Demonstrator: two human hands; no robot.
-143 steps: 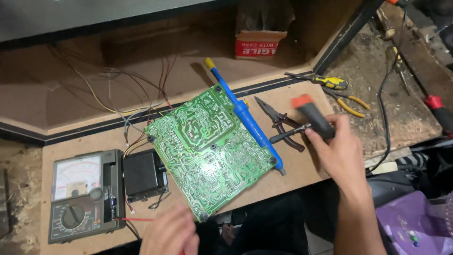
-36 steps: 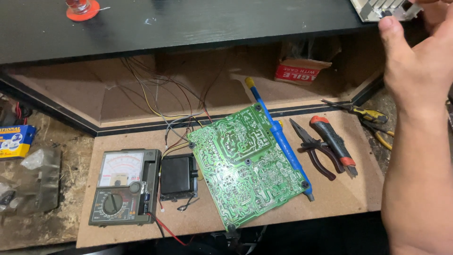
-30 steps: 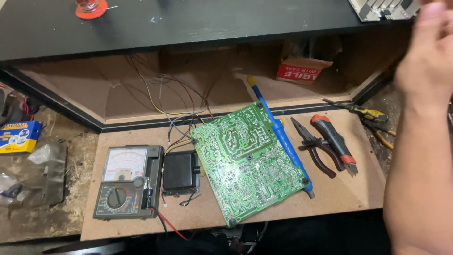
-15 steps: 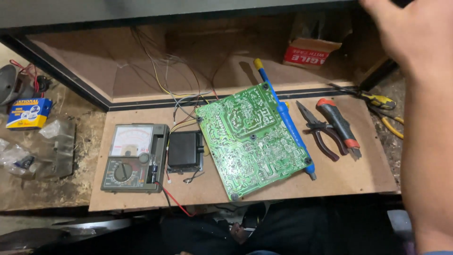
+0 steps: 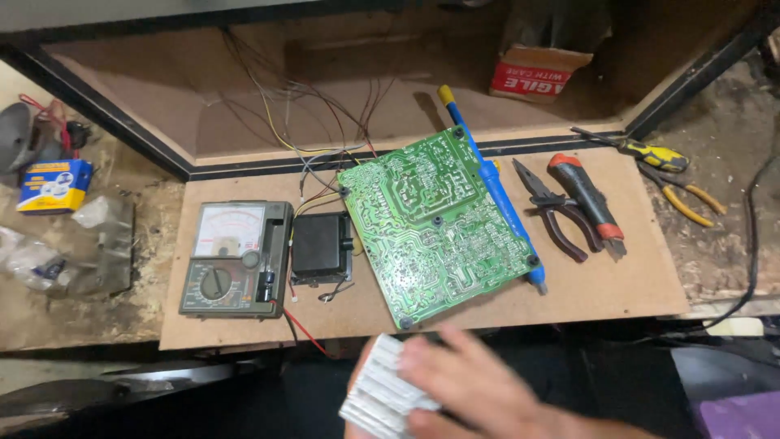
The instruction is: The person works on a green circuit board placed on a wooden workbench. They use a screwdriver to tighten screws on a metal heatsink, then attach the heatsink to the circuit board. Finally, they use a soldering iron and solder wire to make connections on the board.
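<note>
Ribbed pale block [image 5: 382,398], finned like a small metal heat sink, sits low at the near edge of the board, just below the green circuit board [image 5: 435,223]. My right hand [image 5: 479,390] lies over it, fingers spread and curled on its right side, so I have it gripped; the picture is blurred there. My left hand seems to be under the block, but I can't tell how it holds. I judge the block stiff and fairly light, the fins giving good purchase, best taken across the flat ends. Left of the circuit board: a black box [image 5: 321,248] and an analogue meter [image 5: 236,258]. Right of it: a blue-handled soldering iron [image 5: 491,187], pliers [image 5: 552,213] and a red-and-black tool [image 5: 587,203].
</note>
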